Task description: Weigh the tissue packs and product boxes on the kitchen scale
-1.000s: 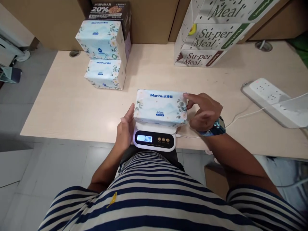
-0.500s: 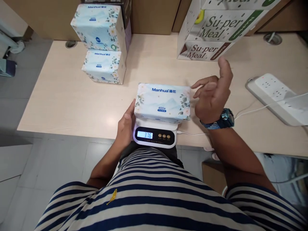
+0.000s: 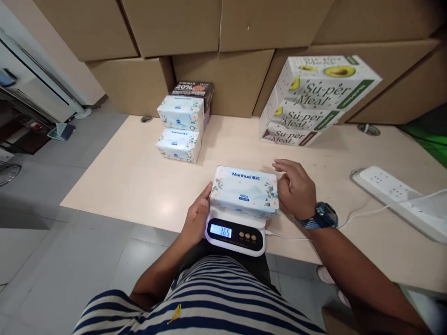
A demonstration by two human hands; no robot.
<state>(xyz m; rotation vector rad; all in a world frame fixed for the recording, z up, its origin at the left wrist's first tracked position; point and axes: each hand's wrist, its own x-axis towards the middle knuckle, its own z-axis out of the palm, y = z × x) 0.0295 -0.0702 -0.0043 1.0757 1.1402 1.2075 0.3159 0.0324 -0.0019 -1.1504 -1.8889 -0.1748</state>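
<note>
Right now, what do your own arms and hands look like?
The left hand and right hand are ungloved. The right wears a squarish dark watch on a blue patterned band; the left wears none. The left sleeve is short, striped navy and off-white; the right sleeve cannot be made out.

Table: pale wood grain, round cable hole near back right corner. Behind table, stacked brown cardboard boxes forming backdrop, dark gaps at some seams. Left of table, farther back: pale wall, dark furniture, details too small. Grey tiled floor along table's left and front. Soft glare on table's front left.
</note>
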